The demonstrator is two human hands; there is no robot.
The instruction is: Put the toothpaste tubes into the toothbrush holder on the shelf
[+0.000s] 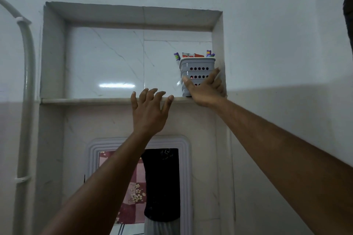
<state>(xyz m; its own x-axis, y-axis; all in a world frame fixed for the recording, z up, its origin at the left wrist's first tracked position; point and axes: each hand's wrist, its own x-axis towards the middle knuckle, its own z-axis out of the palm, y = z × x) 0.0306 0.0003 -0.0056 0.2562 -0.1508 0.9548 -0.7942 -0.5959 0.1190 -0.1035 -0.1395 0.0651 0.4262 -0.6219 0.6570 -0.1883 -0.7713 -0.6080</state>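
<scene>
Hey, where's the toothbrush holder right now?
The toothbrush holder stands on the shelf, in the niche's right corner, with the right hand spread against its front.

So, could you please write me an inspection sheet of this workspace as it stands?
Surface: shelf, a ledge in a tiled wall niche, bare apart from the holder.
Job's things: grey perforated holder at the shelf's right end, against the niche wall; tubes stick out of its top.
Clutter: nothing seen.
Grips: left hand open, fingers spread at the shelf edge, holding nothing; right hand spread against the holder's front, not closed round it.
Cables: nothing seen; a white pipe runs down the left wall.
Surroundings: framed mirror below the shelf, pale walls, a dark object at the right edge.
</scene>
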